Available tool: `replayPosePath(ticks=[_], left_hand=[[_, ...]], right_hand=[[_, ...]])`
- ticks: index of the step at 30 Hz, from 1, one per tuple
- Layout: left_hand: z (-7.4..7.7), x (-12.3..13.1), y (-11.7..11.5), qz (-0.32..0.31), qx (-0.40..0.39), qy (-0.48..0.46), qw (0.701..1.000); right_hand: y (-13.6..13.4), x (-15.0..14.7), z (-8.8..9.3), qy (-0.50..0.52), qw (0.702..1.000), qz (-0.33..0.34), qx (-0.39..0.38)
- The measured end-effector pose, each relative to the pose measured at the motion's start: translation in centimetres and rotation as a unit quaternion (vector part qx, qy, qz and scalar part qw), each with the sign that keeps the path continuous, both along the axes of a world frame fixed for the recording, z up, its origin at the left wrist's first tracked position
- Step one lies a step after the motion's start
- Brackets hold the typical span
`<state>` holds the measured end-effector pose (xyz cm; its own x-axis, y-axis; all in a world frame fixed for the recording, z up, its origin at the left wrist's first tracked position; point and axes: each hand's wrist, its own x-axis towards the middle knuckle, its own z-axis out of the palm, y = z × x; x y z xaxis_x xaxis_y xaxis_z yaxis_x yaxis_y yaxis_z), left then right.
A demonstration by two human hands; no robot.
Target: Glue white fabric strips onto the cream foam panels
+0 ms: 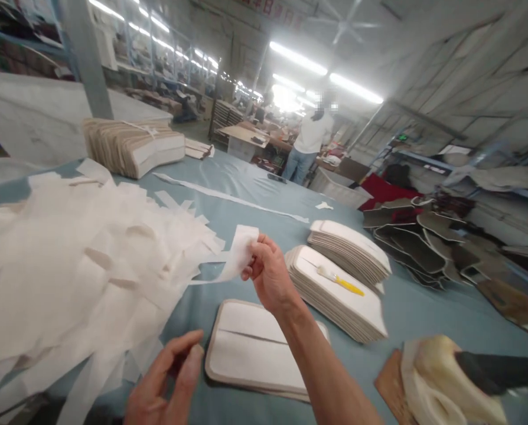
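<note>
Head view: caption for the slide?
Right hand pinches a white strip near a flat pad; left hand hovers by the strip pile.

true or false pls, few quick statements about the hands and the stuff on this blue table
1. The right hand pinches a white fabric strip. True.
2. A heap of white strips lies to the left of both hands. True.
3. The yellow-handled brush lies in that heap. False: it rests on a stack of white panels.
4. The left hand grips the brush. False: it holds nothing and is beside a flat white panel with a beige rim.
</note>
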<state>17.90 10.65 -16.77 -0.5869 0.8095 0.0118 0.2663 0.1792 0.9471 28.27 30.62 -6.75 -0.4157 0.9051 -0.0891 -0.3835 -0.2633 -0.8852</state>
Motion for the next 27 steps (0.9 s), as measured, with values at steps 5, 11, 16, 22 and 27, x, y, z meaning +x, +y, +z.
replayPosePath(ticks=[5, 11, 16, 22, 27], left_hand=[[2.3, 1.0, 1.2, 0.016, -0.039, -0.093, 0.995], [4.6, 6.5, 2.5, -0.18, -0.076, -0.228, 0.954], [4.9, 10.4, 2.2, -0.181, -0.097, -0.384, 0.9], [3.8, 12.0, 0.8, -0.15, -0.141, -0.475, 0.856], [3.5, 13.2, -1.3, -0.152, -0.141, -0.593, 0.778]], right_hand=[[-2.4, 7.1, -0.1, -0.003, 0.998, 0.055, -0.035], [-6.7, 12.7, -1.9, -0.114, 0.98, 0.11, -0.119], [-9.8, 16.2, -3.3, -0.178, 0.959, 0.168, -0.142], [-12.5, 19.7, -4.1, -0.124, 0.964, 0.169, -0.164], [-15.0, 21.6, -4.9, -0.046, 0.973, 0.154, -0.165]])
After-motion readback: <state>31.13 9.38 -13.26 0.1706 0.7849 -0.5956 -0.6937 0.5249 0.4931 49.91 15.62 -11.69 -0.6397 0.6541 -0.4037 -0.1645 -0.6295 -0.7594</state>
